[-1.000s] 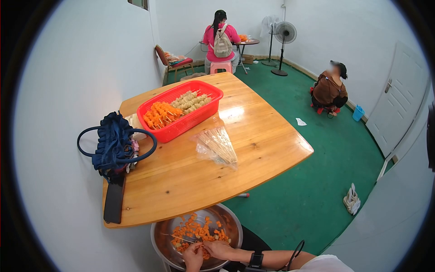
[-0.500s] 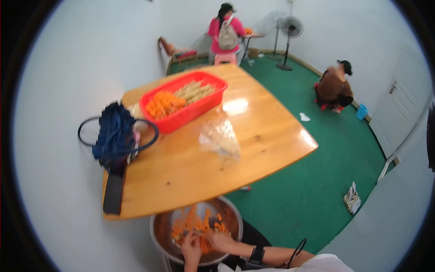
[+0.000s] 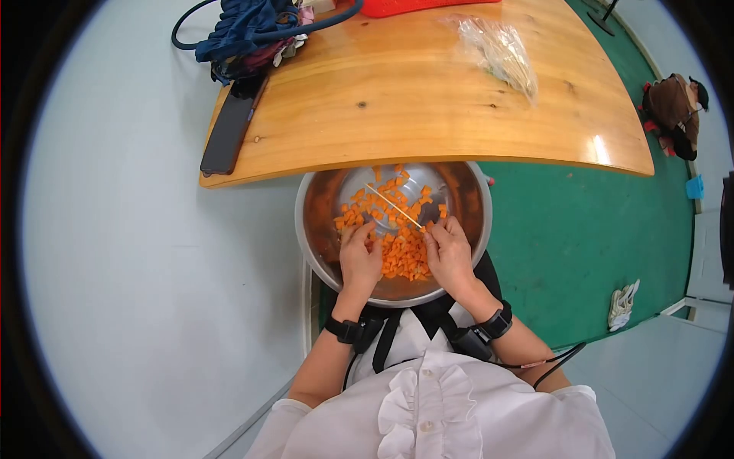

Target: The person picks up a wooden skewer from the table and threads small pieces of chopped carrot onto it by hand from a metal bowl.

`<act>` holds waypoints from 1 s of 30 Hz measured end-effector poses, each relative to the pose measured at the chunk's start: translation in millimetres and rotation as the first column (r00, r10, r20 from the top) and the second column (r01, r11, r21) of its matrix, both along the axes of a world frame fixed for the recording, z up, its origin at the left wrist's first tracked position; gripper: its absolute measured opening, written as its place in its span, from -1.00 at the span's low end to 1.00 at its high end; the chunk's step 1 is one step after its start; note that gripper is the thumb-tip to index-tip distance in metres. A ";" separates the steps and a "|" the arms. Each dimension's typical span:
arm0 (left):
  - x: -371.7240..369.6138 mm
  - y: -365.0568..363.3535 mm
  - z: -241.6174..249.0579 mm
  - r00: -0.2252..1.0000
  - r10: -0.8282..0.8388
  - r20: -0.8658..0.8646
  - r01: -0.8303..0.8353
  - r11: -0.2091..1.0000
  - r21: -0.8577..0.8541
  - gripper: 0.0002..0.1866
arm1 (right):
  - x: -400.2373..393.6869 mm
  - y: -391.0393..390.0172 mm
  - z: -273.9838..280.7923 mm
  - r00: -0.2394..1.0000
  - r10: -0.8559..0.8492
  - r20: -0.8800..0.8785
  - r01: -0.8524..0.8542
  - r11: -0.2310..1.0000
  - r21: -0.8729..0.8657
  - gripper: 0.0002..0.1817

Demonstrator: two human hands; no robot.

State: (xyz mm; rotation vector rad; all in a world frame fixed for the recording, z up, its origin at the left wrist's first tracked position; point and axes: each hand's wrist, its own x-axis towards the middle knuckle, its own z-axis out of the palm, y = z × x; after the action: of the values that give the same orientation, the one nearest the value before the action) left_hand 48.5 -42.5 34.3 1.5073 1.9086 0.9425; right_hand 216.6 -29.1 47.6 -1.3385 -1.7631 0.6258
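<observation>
My right hand (image 3: pixel 450 255) pinches one end of a thin wooden skewer (image 3: pixel 393 205), which slants away to the upper left. My left hand (image 3: pixel 359 258) is over the left part of the basin, its fingers curled and drawn together among the orange pieces; what they hold, if anything, I cannot tell. Both hands are inside a wide metal basin (image 3: pixel 312 243). Diced carrot (image 3: pixel 405 258) lies heaped at its near side and scattered across its bottom. The basin's far rim is hidden under the table edge.
The wooden table (image 3: pixel 336 130) overhangs the basin. On it are a phone (image 3: pixel 229 131), a blue-handled bag (image 3: pixel 248 34), a plastic bag of sticks (image 3: pixel 505 57) and a red tray (image 3: pixel 428 6). A person (image 3: pixel 673 111) crouches at right; shoes (image 3: pixel 623 304) lie on the green floor.
My view has tilted down toward the basin, so the tray has mostly left the top. My hands, close together before, are now apart, with the skewer showing clearly from my right hand.
</observation>
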 end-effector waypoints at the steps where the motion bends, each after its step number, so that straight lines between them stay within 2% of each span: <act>1: -0.4 2.6 2.6 0.999 -0.034 -0.034 0.033 0.999 -0.031 -0.69 | -0.5 0.8 -0.4 1.000 -0.009 0.006 0.009 1.000 0.002 -0.94; 3: -0.2 6.5 7.1 0.989 -0.107 -0.097 0.098 0.990 -0.100 -0.70 | -0.8 0.4 -0.2 0.999 -0.031 0.019 0.030 1.000 0.002 -0.95; 6: -1.6 8.1 -0.7 0.957 -0.199 -0.212 0.184 0.979 -0.089 -0.68 | -0.6 -2.0 1.7 1.000 -0.014 0.028 0.016 0.998 -0.067 -0.96; 9: 4.4 15.2 10.1 0.935 -0.178 -0.306 0.149 0.982 -0.118 -0.69 | -1.9 -3.8 1.3 0.997 0.006 0.076 0.001 0.996 -0.094 -0.96; 12: 8.5 25.8 16.9 0.927 -0.189 -0.324 0.187 0.982 -0.039 -0.68 | -2.3 -5.2 1.4 0.995 0.016 0.102 -0.005 0.994 -0.110 -0.96; 16: 13.2 39.3 11.2 0.853 -0.357 -0.382 0.343 0.933 -0.106 -0.81 | -4.3 -6.6 6.9 0.999 0.008 0.046 -0.004 0.996 -0.089 -0.96; 18: 11.5 43.5 0.3 0.805 -0.396 -0.442 0.395 0.913 -0.098 -0.85 | -5.1 -6.9 5.8 0.999 0.012 0.042 -0.009 0.997 -0.071 -0.96; 21: 12.4 45.1 0.0 0.817 -0.385 -0.430 0.384 0.919 -0.092 -0.84 | -3.8 -6.4 6.0 0.998 0.023 0.053 -0.019 0.997 -0.071 -0.95; 24: 10.4 44.5 0.8 0.894 -0.289 -0.342 0.270 0.957 -0.103 -0.88 | -1.8 -6.5 5.1 0.998 0.042 0.038 -0.038 0.996 -0.085 -0.96; 25: 7.3 44.0 -1.3 0.981 -0.177 -0.078 0.166 0.977 -0.132 -0.88 | -1.2 -6.3 5.7 0.999 0.045 0.026 -0.043 0.995 -0.087 -0.96; 26: 1.7 43.3 -5.3 0.982 -0.035 0.185 0.070 0.980 -0.184 -0.88 | -1.2 -6.0 6.9 0.999 0.050 0.012 -0.049 0.995 -0.087 -0.96; 27: -3.2 41.4 -7.7 0.897 0.124 0.424 -0.010 0.966 -0.260 -0.88 | -1.3 -6.1 8.2 0.998 0.057 -0.003 -0.057 0.994 -0.088 -0.96; 28: -7.1 38.1 -8.0 0.798 0.200 0.568 -0.053 0.963 -0.265 -0.88 | -1.6 -6.2 9.3 0.997 0.073 0.023 -0.070 0.991 -0.117 -0.95; 30: -14.4 32.2 -7.7 0.513 0.320 0.796 -0.137 0.947 -0.292 -0.87 | -1.4 -5.6 10.4 0.991 0.115 0.075 -0.100 0.980 -0.174 -0.95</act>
State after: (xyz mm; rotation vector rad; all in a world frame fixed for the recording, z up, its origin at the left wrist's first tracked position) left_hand 34.1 -10.3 26.6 0.4638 1.3894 1.2518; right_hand 215.2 -34.7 58.0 -1.4092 -1.8950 0.8059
